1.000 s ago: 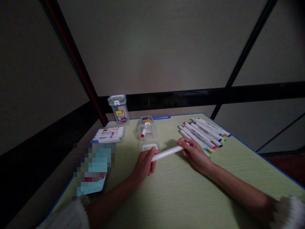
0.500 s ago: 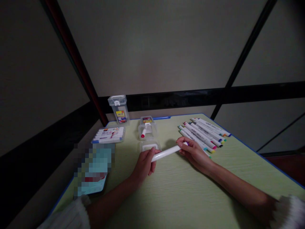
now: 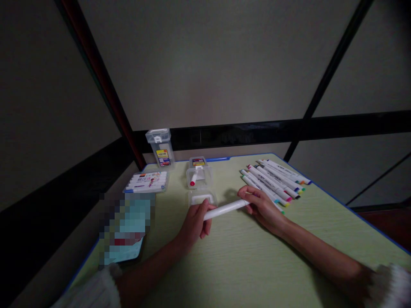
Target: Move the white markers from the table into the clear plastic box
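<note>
A white marker [image 3: 226,208] is held above the table, its right end slightly higher than its left. My left hand [image 3: 195,221] is closed around the left end. At the other end, the fingers of my right hand [image 3: 257,203] pinch the marker and hide its tip. Just behind my left hand lies the open lid [image 3: 201,197] of a clear plastic box [image 3: 196,172]. Inside that box, a red-tipped marker [image 3: 194,177] rests on its side. Several white markers with coloured ends [image 3: 272,182] lie in a loose row beyond my right hand.
A closed clear box [image 3: 162,150] stands upright at the back left. In front of it lies a flat pack of white markers [image 3: 147,181]. A pale blue, partly blurred object [image 3: 130,231] lies at the table's left edge. A wall [image 3: 205,68] rises behind the table.
The right end of the marker has dropped slightly, and my right fingers now cover the purple end that showed before. Both hands stay almost in place.
</note>
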A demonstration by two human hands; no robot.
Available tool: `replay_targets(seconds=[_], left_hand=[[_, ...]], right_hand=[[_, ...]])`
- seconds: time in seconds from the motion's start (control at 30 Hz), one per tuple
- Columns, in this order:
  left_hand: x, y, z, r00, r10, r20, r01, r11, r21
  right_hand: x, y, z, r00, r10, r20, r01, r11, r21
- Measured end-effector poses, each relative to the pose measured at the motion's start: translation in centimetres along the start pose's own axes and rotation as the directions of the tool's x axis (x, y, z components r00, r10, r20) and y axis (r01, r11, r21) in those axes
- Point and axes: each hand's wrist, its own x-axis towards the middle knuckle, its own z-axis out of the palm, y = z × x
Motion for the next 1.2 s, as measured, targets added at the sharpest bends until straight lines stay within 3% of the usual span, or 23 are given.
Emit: replay_targets(seconds=[0.2, 0.73, 1.2], left_hand=[[0.04, 0.04, -0.07, 1.000, -0.003, 0.002, 0.003, 1.000, 0.003], [0.12, -0.04, -0.05, 1.000, -0.010, -0.025, 0.009, 0.999, -0.031], [-0.04, 0.05, -0.10, 1.000, 0.002, 0.009, -0.002, 1.000, -0.001]], right_hand=[[0.07, 0.15, 0.06, 1.000, -0.010, 0.025, 0.011, 0.998, -0.057], [-0.31, -0.45, -0.16, 0.992, -0.021, 0.127, 0.016, 0.999, 0.039], [0.02, 0.12, -0.09, 0.998, 0.013, 0.059, -0.008, 0.997, -0.077]])
